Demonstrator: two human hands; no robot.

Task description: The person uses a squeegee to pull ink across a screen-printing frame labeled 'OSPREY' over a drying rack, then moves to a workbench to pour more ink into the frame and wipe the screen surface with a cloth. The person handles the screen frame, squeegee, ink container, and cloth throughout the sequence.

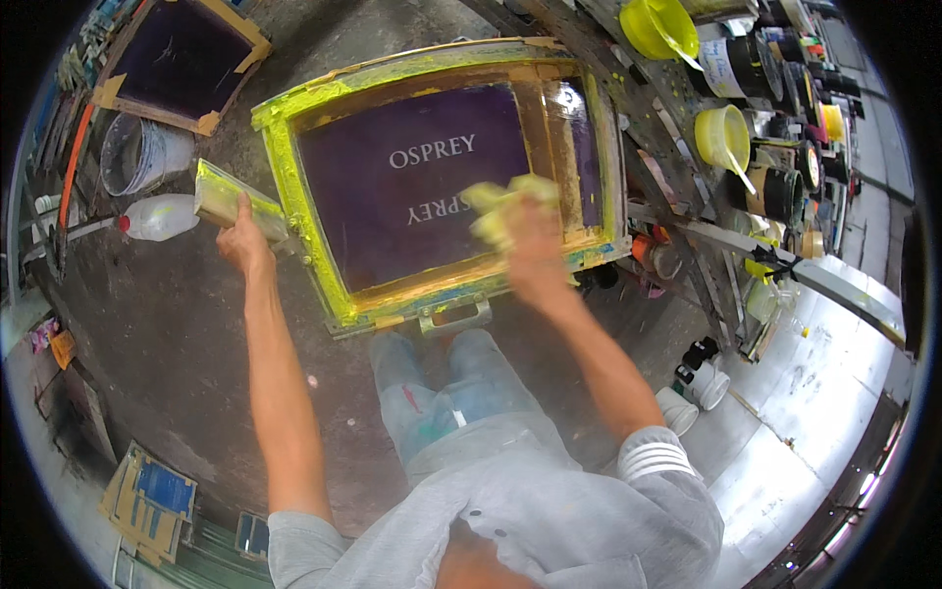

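Observation:
In front of me a screen printing frame [312,250] is smeared with bright yellow ink, and its dark purple mesh carries pale lettering, one line of it inverted. My right hand [537,240], slightly blurred, is closed on a crumpled yellow-stained rag [491,208] over the lower right of the mesh. The rag covers part of the lower lettering. My left hand [245,236] grips a squeegee [224,198] with yellow ink along its edge, just left of the frame. A metal handle [456,320] sits on the frame's near side.
At the upper left are another taped screen [182,57], a white bucket [145,157] and a white plastic bottle [162,217]. Yellow ink tubs [722,135] and several dark jars line the right, beyond a metal rail [785,253]. White pails [705,384] stand lower right.

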